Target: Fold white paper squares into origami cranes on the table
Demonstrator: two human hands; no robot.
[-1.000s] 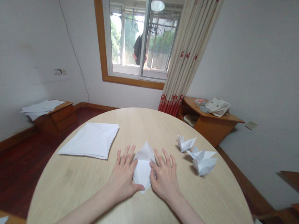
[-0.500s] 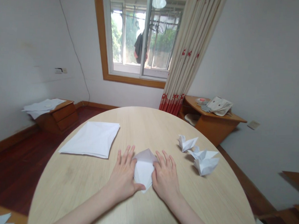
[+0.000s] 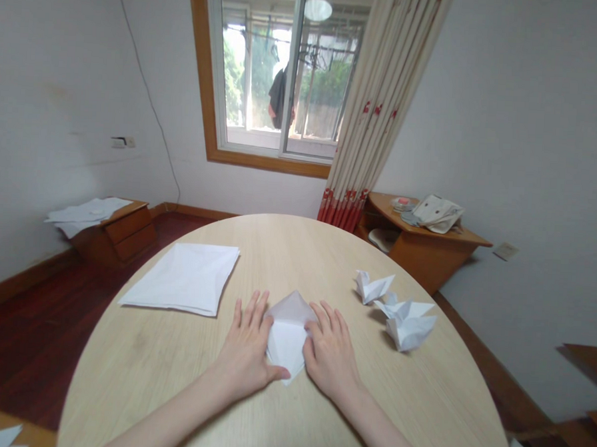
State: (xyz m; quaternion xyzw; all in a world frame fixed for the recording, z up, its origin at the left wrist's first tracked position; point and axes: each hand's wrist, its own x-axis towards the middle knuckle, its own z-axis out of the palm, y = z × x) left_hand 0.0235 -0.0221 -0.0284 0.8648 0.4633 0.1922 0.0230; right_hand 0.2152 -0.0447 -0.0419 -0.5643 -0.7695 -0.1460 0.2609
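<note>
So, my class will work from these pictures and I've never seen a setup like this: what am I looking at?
There is no machine, just a person's bare left hand and right hand. A camera worn on the head looks forward and down at them. On the round table, both hands touch a folded paper; whether they pinch or only press it is unclear. A paper stack lies to the left, and folded paper shapes sit to the right.

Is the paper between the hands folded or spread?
Folded: the paper has a crease across it, beyond which a shaded, pointed flap shows.
</note>
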